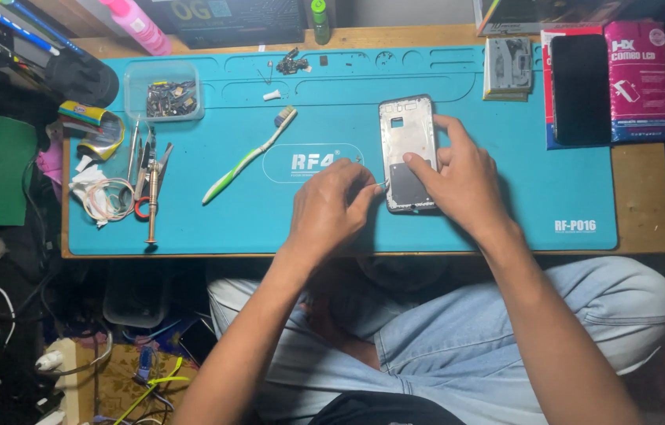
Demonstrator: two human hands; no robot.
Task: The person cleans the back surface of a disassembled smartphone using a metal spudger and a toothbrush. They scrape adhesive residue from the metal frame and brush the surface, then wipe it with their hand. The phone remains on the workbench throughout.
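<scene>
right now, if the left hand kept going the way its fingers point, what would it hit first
The left hand points right, pinching a thin tool tip at the lower left edge of the phone frame on the blue mat. It would likely meet that frame first, then the right hand resting on it.

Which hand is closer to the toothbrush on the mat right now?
Left. The left hand is just right of the green-and-white toothbrush, apart from it. The right hand rests on the opened phone frame, farther right.
</scene>
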